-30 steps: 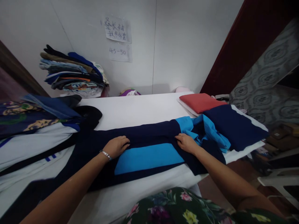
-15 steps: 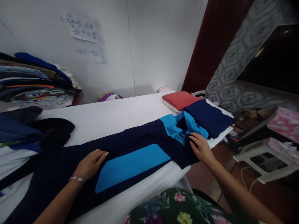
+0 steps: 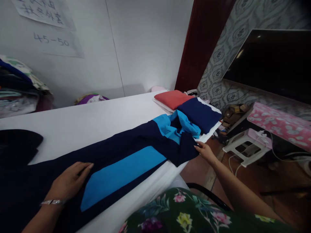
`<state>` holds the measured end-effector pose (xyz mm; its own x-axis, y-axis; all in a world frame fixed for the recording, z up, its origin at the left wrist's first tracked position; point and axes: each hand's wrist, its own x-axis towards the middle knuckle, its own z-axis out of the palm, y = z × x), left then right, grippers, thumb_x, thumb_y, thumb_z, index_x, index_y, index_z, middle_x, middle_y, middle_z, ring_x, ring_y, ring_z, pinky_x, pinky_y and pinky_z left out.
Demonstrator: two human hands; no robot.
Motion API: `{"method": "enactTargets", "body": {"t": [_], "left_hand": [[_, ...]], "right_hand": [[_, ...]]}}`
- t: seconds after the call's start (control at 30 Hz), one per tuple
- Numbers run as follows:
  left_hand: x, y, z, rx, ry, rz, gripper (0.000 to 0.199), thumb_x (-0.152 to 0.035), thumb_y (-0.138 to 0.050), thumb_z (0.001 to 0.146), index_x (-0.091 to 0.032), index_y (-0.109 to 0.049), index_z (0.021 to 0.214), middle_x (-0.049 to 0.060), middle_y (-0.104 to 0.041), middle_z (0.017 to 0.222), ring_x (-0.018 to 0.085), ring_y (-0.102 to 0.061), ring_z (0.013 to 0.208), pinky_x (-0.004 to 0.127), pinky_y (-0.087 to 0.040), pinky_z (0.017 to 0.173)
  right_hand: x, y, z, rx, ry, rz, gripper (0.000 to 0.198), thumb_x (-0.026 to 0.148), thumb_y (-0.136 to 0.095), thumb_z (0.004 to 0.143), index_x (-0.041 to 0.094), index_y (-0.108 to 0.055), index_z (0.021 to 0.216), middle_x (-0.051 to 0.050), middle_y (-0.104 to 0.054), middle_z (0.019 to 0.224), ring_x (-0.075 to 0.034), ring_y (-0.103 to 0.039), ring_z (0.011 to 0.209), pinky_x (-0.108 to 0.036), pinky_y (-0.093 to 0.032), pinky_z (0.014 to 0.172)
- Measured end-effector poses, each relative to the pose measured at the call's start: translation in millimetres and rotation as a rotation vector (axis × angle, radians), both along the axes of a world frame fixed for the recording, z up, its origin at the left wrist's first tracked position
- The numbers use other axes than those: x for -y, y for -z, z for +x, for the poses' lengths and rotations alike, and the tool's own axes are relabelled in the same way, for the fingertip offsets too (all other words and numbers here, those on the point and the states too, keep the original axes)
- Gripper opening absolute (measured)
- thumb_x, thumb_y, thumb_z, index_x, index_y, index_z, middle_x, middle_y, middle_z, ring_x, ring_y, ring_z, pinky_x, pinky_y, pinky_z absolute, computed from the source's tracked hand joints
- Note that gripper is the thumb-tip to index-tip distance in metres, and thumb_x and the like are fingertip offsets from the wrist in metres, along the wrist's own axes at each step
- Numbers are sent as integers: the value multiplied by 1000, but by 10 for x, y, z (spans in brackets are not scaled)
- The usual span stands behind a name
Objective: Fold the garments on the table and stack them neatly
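A navy garment [image 3: 116, 144] with a light-blue panel [image 3: 126, 171] lies stretched along the white table. At its far right end a crumpled light-blue part [image 3: 170, 126] stands up around a dark opening. My left hand [image 3: 69, 179], a bracelet at its wrist, lies palm down on the navy cloth left of the panel, fingers loosely bent and thumb a little apart. At the garment's right corner, by the table edge, my right hand [image 3: 202, 150] pinches the navy cloth between thumb and fingers.
Folded orange [image 3: 171, 99] and navy [image 3: 200, 113] cloths lie at the table's right end. A black rounded item [image 3: 19, 145] lies at left; stacked clothes [image 3: 20, 87] stand behind. A plastic stool [image 3: 247, 145] and a black screen [image 3: 269, 61] are at right.
The view has turned to the right. My right hand has moved from on top of the cloth to its outer corner, which now lies flatter and further out. My left hand stays on the garment.
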<state>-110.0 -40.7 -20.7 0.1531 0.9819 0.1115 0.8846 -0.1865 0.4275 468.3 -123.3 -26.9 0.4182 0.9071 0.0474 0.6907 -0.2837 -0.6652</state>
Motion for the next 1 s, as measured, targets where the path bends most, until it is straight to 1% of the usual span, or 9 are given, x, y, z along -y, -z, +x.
{"method": "enactTargets", "body": {"t": [0.1, 0.23, 0.37, 0.47, 0.57, 0.7, 0.87, 0.93, 1.0], "left_hand": [[19, -22, 24, 5, -6, 0, 41, -55, -39, 76, -28, -69, 81, 0, -70, 83, 24, -65, 80, 36, -54, 67], [41, -28, 50, 24, -7, 34, 45, -56, -36, 75, -26, -69, 81, 3, -69, 82, 21, -65, 77, 34, -52, 65], [77, -92, 75, 9, -12, 9, 45, -54, -37, 77, -24, -70, 85, 4, -69, 86, 20, -64, 79, 31, -51, 67], [114, -151, 97, 11, 2, -18, 43, -51, -40, 80, -22, -70, 88, 5, -69, 88, 21, -64, 82, 31, -50, 71], [139, -175, 107, 15, 15, -21, 42, -50, -40, 81, -22, -69, 90, 4, -68, 87, 21, -63, 84, 31, -50, 72], [178, -266, 174, 80, -10, 43, 41, -52, -44, 80, -22, -69, 93, 6, -69, 95, 22, -62, 89, 31, -50, 75], [389, -708, 605, 289, 37, 40, 42, -53, -51, 79, -24, -67, 105, 7, -65, 114, 26, -61, 101, 28, -52, 62], [520, -909, 882, 464, 115, 22, 43, -50, -56, 78, -25, -64, 112, 7, -63, 120, 26, -59, 107, 33, -54, 75], [641, -1056, 1170, 716, 182, -15, 56, -50, -61, 76, -24, -56, 126, 10, -62, 124, 27, -58, 112, 40, -50, 91]], "right_hand": [[-22, -118, -57, -329, 8, 87, 21, 41, -63, 73, 22, -68, 83, -6, -71, 82, -25, -66, 78, -35, -53, 73], [-66, -408, -153, -429, 18, 479, 31, 44, -72, 67, 22, -67, 88, 0, -68, 83, -19, -62, 78, -34, -50, 77], [-170, -831, -357, -565, -21, 833, 20, 30, -72, 71, 24, -66, 89, 4, -66, 86, -12, -60, 81, -28, -46, 81], [-270, -1168, -550, -700, -105, 1050, 16, 20, -69, 70, 24, -64, 85, 6, -65, 83, -11, -60, 78, -28, -47, 79], [-379, -1431, -735, -774, -194, 1192, 14, 16, -64, 69, 24, -63, 81, 5, -64, 81, -13, -61, 77, -31, -49, 78], [-541, -1635, -987, -801, -320, 1198, 10, 17, -62, 72, 25, -63, 78, 5, -62, 74, -14, -59, 68, -31, -50, 72], [-768, -1859, -1400, -682, -580, 1051, 5, 21, -61, 78, 24, -62, 81, 4, -64, 81, -13, -60, 74, -29, -50, 71], [-848, -1949, -1624, -582, -730, 908, 5, 25, -61, 81, 25, -62, 87, 2, -65, 88, -15, -61, 81, -30, -50, 76], [-900, -2010, -1891, -490, -909, 744, 8, 27, -58, 85, 24, -62, 92, 1, -65, 91, -15, -61, 86, -31, -50, 80]]}}
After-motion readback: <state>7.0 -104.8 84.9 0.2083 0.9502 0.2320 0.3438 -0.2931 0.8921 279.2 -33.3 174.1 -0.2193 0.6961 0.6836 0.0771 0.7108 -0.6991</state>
